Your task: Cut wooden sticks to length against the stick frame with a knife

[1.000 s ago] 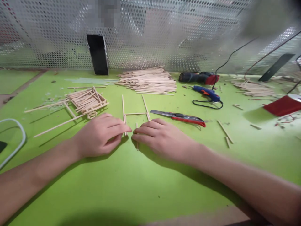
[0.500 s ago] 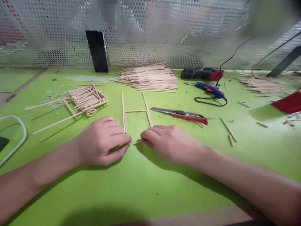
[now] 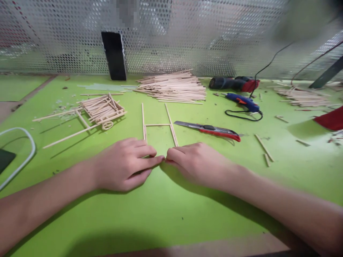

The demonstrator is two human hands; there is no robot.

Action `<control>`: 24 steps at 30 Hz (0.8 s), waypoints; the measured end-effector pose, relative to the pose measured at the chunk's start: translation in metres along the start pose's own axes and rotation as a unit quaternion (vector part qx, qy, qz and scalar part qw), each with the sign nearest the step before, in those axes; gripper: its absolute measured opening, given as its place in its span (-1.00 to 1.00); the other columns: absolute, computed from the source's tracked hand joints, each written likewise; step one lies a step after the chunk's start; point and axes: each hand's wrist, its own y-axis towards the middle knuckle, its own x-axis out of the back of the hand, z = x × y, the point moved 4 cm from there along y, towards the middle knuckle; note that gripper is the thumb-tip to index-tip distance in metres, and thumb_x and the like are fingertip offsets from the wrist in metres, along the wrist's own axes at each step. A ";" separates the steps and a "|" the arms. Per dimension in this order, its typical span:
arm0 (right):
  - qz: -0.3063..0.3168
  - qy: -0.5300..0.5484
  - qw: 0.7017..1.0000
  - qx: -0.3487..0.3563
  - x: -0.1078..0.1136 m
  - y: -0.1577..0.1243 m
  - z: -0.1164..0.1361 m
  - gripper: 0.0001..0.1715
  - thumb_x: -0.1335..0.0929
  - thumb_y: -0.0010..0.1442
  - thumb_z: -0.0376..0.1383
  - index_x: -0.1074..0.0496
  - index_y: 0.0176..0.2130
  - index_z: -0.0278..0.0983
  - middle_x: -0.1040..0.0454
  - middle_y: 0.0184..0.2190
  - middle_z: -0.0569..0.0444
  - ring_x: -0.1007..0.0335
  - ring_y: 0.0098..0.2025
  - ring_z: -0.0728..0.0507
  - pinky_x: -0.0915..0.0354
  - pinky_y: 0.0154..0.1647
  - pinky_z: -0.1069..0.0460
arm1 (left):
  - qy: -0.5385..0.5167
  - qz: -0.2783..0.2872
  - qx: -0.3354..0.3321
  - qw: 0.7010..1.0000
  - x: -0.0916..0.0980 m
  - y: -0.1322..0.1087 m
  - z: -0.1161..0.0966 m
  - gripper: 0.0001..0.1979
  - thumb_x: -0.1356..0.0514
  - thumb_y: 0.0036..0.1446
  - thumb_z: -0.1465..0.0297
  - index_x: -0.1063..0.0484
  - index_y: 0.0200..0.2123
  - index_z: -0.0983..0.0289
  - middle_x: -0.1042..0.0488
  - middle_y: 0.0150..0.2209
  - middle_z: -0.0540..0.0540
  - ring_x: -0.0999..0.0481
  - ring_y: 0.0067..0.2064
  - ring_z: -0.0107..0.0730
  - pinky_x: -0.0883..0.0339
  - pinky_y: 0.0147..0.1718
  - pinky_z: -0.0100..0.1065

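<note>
A small frame of thin wooden sticks (image 3: 157,125) lies on the green table, two long sticks joined by a crosspiece. Its near end runs under my hands. My left hand (image 3: 127,162) rests at its lower left, fingers apart, one finger reaching to the right hand's fingertips. Closed in a pinch at the lower right is my right hand (image 3: 197,160). A short wooden stick showed at its fingertips a moment ago; the fingers now cover it. Just right of the frame lies a red utility knife (image 3: 219,132), blade out, pointing left.
A small cart made of sticks (image 3: 103,109) stands at left. Behind are a pile of sticks (image 3: 171,86) and a leaning phone (image 3: 114,56) before a perforated metal panel (image 3: 174,43). At right lie a blue glue gun (image 3: 242,101), a black-and-red tool (image 3: 233,84) and loose sticks (image 3: 264,147).
My left hand has moved right, one finger now stretched to my right fingertips. The stick end that showed beside my right fingertips is covered. The whole view has shifted slightly.
</note>
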 end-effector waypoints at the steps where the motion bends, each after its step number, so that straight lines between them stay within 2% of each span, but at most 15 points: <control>1: 0.002 0.001 1.000 0.000 -0.001 0.000 0.000 -0.80 -0.34 0.48 -0.35 -0.37 -0.26 -0.25 -0.46 -0.46 0.16 -0.21 -0.51 -0.04 0.07 -0.44 -0.03 | -0.002 0.002 0.001 1.000 0.000 0.000 -0.001 -0.67 -0.09 0.47 0.46 -0.57 0.13 0.38 -0.65 -0.06 0.19 -0.58 -0.12 -0.20 -0.46 -0.11 -0.15; 10: 0.040 -0.008 0.999 0.004 -0.002 0.002 -0.002 -0.85 -0.32 0.44 -0.41 -0.37 -0.24 -0.24 -0.47 -0.45 0.15 -0.23 -0.51 -0.04 0.05 -0.43 -0.01 | -0.024 0.032 0.030 0.999 -0.001 0.003 -0.001 -0.69 -0.08 0.48 0.42 -0.58 0.10 0.32 -0.63 -0.04 0.17 -0.55 -0.10 -0.20 -0.46 -0.07 -0.13; 16: 0.071 -0.024 0.997 0.003 0.003 0.004 -0.001 -0.85 -0.34 0.38 -0.45 -0.36 -0.26 -0.25 -0.46 -0.45 0.14 -0.22 -0.51 -0.04 0.08 -0.44 -0.01 | -0.004 0.050 0.032 0.998 0.000 0.006 -0.003 -0.71 -0.10 0.45 0.43 -0.61 0.05 0.34 -0.60 -0.13 0.15 -0.52 -0.16 -0.21 -0.39 -0.14 -0.14; 20: 0.087 -0.028 0.996 0.004 0.011 0.008 0.003 -0.84 -0.35 0.37 -0.48 -0.38 -0.25 -0.25 -0.47 -0.45 0.14 -0.24 -0.51 -0.04 0.08 -0.44 0.00 | 0.013 0.053 0.022 0.998 0.000 0.006 -0.004 -0.74 -0.13 0.43 0.43 -0.64 -0.06 0.33 -0.59 -0.18 0.15 -0.52 -0.18 -0.20 -0.39 -0.17 -0.15; 24: 0.077 -0.016 0.997 -0.025 0.010 0.009 0.001 -0.82 -0.31 0.49 -0.37 -0.39 -0.23 -0.26 -0.51 -0.45 0.12 -0.27 -0.51 -0.04 0.05 -0.44 0.01 | -0.036 0.020 0.061 0.997 -0.003 0.001 0.000 -0.72 -0.17 0.39 0.44 -0.63 0.06 0.29 -0.63 -0.05 0.16 -0.55 -0.10 -0.20 -0.43 -0.08 -0.15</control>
